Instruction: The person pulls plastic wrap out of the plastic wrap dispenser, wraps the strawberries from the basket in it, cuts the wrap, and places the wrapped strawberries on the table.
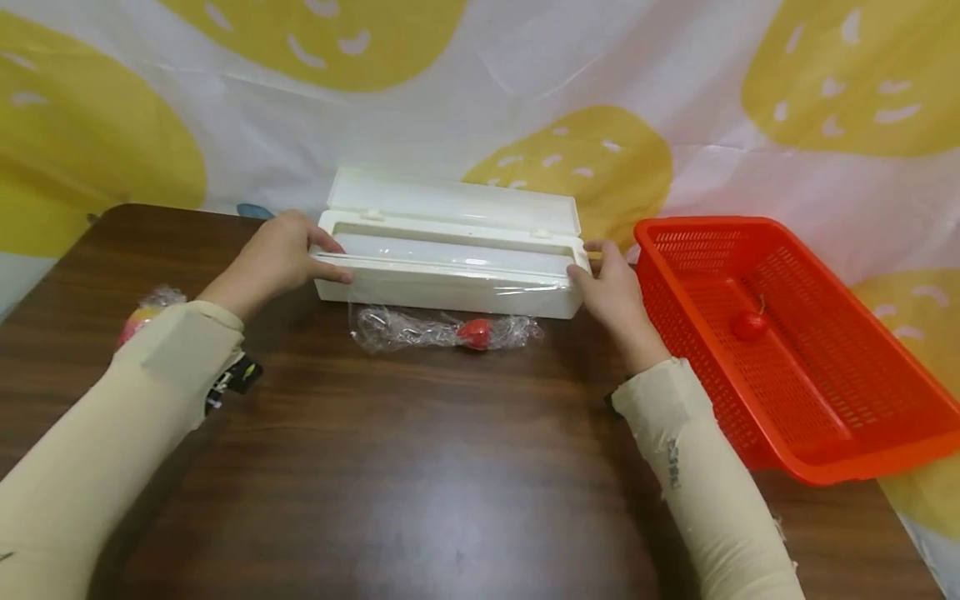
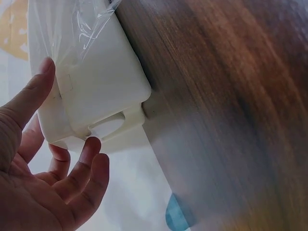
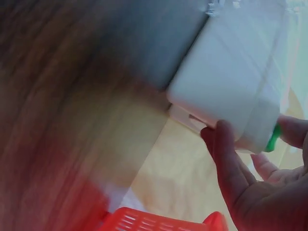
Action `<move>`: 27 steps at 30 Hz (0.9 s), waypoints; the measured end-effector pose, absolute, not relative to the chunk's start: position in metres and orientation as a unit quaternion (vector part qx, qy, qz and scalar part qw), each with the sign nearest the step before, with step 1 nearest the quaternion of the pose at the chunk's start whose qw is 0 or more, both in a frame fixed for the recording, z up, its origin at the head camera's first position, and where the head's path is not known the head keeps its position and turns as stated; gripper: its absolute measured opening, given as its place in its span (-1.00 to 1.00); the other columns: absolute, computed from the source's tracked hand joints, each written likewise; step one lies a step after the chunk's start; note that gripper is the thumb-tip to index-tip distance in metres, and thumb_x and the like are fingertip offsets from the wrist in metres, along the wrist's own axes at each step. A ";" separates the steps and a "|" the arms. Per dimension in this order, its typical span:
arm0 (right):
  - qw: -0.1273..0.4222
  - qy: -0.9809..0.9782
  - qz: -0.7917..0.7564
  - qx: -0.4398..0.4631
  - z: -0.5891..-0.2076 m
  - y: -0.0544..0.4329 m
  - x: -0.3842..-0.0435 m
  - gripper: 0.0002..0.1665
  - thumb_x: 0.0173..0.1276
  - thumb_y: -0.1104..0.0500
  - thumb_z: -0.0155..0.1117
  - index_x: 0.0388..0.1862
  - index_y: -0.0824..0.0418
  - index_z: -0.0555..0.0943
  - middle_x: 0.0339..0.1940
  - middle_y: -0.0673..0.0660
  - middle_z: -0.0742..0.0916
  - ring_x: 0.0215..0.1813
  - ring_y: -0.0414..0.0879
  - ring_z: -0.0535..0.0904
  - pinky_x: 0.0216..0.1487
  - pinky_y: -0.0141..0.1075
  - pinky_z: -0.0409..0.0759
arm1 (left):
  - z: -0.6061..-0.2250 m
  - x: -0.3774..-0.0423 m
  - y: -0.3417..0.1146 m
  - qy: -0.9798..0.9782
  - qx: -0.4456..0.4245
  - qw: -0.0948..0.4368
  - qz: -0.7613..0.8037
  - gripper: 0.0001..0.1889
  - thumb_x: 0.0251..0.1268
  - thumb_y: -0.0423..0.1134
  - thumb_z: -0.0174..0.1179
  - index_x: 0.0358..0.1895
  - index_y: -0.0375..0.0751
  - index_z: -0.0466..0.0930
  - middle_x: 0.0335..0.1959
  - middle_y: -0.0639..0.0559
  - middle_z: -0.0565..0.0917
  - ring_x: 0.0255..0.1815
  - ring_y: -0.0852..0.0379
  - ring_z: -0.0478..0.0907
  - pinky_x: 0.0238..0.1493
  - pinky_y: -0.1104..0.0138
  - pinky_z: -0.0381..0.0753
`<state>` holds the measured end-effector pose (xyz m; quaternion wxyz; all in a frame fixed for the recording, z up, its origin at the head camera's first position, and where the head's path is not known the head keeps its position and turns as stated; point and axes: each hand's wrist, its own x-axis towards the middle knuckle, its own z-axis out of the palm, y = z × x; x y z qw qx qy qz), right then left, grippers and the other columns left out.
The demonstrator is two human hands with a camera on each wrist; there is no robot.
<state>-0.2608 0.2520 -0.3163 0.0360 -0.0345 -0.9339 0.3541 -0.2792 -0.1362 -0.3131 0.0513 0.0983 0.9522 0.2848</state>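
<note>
A long white cling film dispenser stands toward the back of the table, its lid raised and a pale roll inside. My left hand holds its left end, thumb at the front and fingers at the top edge and end wall. At the right end my right hand grips the corner; in the right wrist view a small green piece shows beside its thumb. Clear film drapes over the dispenser's front. Just before it lies a small red item in crumpled, twisted cling film.
A red plastic basket stands at the right with one small red fruit with a stem inside. Behind my left forearm is a film-wrapped pink and yellow item. A patterned cloth hangs behind the brown table.
</note>
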 end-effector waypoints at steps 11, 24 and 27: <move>0.118 -0.958 0.263 -0.007 -0.312 0.227 -0.237 -0.26 0.37 -0.10 0.10 0.37 0.30 0.23 0.27 0.41 0.44 0.31 0.29 0.35 0.32 0.10 0.32 | -0.318 -0.274 -0.137 0.950 0.122 0.034 0.285 -0.53 -0.07 -0.07 0.45 -0.10 -0.31 0.69 -0.05 -0.32 0.65 0.01 -0.21 0.49 0.13 -0.01 0.39; 0.143 -0.937 0.070 0.312 -0.334 0.164 -0.194 -0.82 0.16 0.17 0.37 -0.22 0.07 0.71 -0.25 -0.01 0.72 -0.15 -0.04 0.64 -0.16 -0.18 0.61 | -0.324 -0.264 -0.134 0.942 0.125 0.005 0.311 -0.24 -0.03 -0.12 0.44 0.29 -0.27 0.39 -0.12 -0.31 0.37 -0.12 -0.12 0.22 -0.11 0.08 0.28; 0.123 -0.942 0.052 0.307 -0.337 0.159 -0.197 -0.78 0.15 0.14 0.40 -0.19 0.05 0.71 -0.25 -0.01 0.71 -0.17 -0.02 0.63 -0.15 -0.13 0.58 | -0.324 -0.263 -0.133 0.940 0.128 0.029 0.315 -0.14 -0.05 -0.11 0.46 0.37 -0.27 0.28 0.03 -0.38 0.33 -0.05 -0.16 0.22 -0.01 0.01 0.32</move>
